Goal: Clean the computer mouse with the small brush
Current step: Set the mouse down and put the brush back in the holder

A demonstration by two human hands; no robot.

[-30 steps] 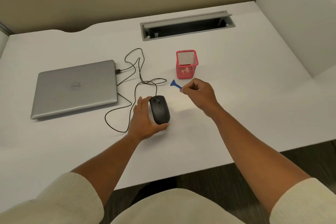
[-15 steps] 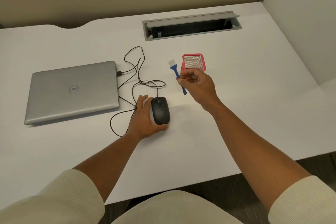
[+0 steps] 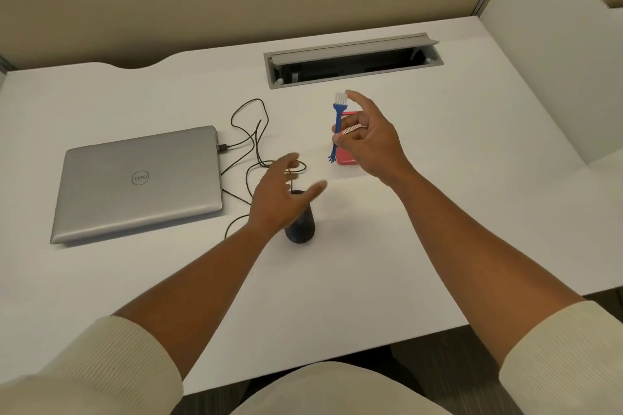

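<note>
Right hand: the right hand (image 3: 367, 141) is raised above the desk and pinches the small brush (image 3: 337, 126) partway down its blue handle between thumb and curled fingers, while the index finger stretches up beside the bristles.
Small brush: upright in that pinch — white bristles at the top, a little hand-shaped blue end hanging at the bottom, clear of the desk surface.
Left hand: the left hand (image 3: 281, 199) hovers over the mouse with fingers spread and relaxed, holding nothing; motion blur softens the fingertips, so I cannot tell whether any part of it touches the mouse.
Computer mouse: the black computer mouse (image 3: 301, 226) lies on the white desk (image 3: 438, 199), its front half hidden under the left hand, its rounded back end showing toward the person.
Cable: a black cable (image 3: 251, 131) loops over the desk from the mouse to the right side of the laptop.
Laptop: a closed silver laptop (image 3: 138, 182) lies flat to the left of the mouse, well apart from the brush.
Pen cup: a red mesh pen cup (image 3: 347, 158) stands behind the right hand, mostly covered by it.
Cable tray: a grey cable tray (image 3: 350, 59) is set into the desk near the far edge — its lid is up.
</note>
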